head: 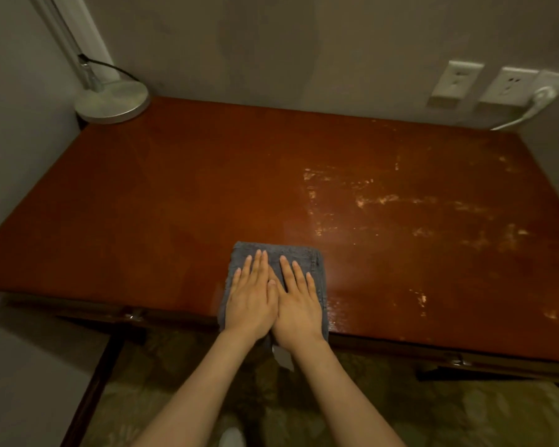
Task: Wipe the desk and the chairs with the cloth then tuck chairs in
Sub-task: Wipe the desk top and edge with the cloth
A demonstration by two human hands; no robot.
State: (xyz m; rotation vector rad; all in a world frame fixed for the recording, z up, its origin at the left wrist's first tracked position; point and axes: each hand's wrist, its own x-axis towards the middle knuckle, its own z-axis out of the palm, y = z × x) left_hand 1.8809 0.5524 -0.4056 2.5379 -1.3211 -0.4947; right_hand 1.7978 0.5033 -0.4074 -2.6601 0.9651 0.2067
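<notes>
Together, two hands press one cloth [273,253] flat.

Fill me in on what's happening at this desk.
A person is wiping the desk. The left hand and right hand lie flat, side by side, pressing a folded grey cloth against the desk's near edge. A lamp base stands in the far left corner, and pale worn patches mark the right half. No chair is in view.

Folded grey cloth [273,253] lies flat at reddish-brown desk's [175,195] near edge.
</notes>
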